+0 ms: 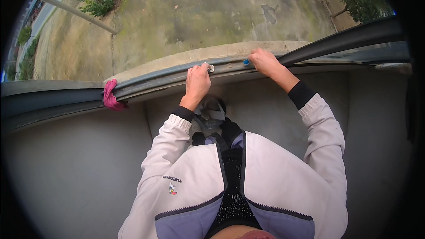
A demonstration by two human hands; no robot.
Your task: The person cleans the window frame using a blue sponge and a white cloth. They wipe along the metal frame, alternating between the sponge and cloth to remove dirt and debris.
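My left hand (198,81) rests at the grey metal track of a sliding window (159,79), its fingers closed on a small crumpled white piece (211,68), perhaps tissue or a wipe. Farther right along the same track, my right hand (266,63) grips a small blue tool (246,62). Only one end of the tool shows; the fingers cover the rest, so its kind is unclear. Dirt marks the track between the hands. A pink cloth (111,95) hangs over the track on the left, beside the edge of the left sash.
Dark window sashes stand at the left (66,98) and right (342,41). Outside the track runs a concrete ledge (206,52), with paved ground (199,13) well below. Indoors, a translucent plastic bag (214,118) is low down near my feet, under the sill.
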